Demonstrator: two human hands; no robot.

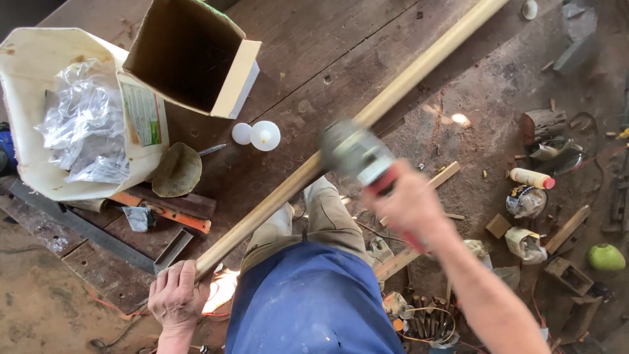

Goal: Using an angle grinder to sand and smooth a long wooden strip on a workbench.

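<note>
Wooden workbench (341, 52), long pole (367, 115) end in left grip (175, 295), blurred sander (357, 154) in right grip (409, 203)

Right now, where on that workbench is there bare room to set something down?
Bare boards lie between the open cardboard box and the long wooden pole, above the two white caps. The bench's left end is crowded: white bag, trowel, metal bars. The left hand grips the pole's end; the right hand holds a power tool. The floor at right is littered.

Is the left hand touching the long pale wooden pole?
Touching. The head view shows the left hand with its fingers curled over the near end of the long pale wooden pole, no gap between them.
</note>
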